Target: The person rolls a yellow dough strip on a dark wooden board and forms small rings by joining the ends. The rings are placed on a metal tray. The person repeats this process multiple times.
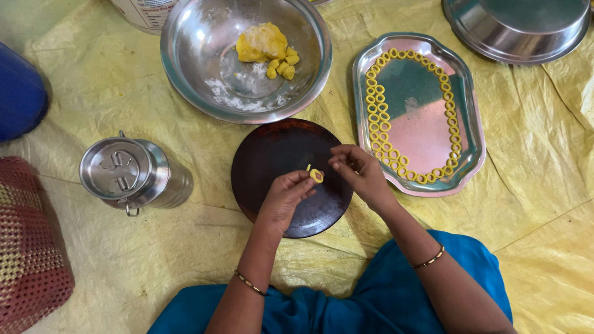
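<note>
**Hands pinching a small dough ring over a dark round board**

The left hand (286,196) is gripping a small yellow dough ring (316,175) between thumb and fingertips, holding it just above the dark round board (272,154). The right hand (359,170) is sitting just to the right of the ring with its fingers curled together; whether they are pinching a bit of dough cannot be told. A tiny yellow scrap is showing just left of the ring. Both wrists are wearing thin bangles, and blue cloth is covering the person's lap at the near edge.

The board is lying on a yellow sheet (111,86) spread over the floor. Far from the board, a steel bowl (185,68) is holding a lump of yellow dough (261,42) with several small pieces beside it and a dusting of white flour on its bottom. To the right of the board, a steel tray (424,133) is carrying many finished yellow rings, set touching one another in a line along its rim, with a second line inside it along the left side. To the left of the board, a lidded steel can (133,173) is lying tilted on the sheet. A second steel bowl (516,28) is standing at the far right, a blue container (18,93) at the far left, and a red woven mat (28,247) at the near left.
</note>
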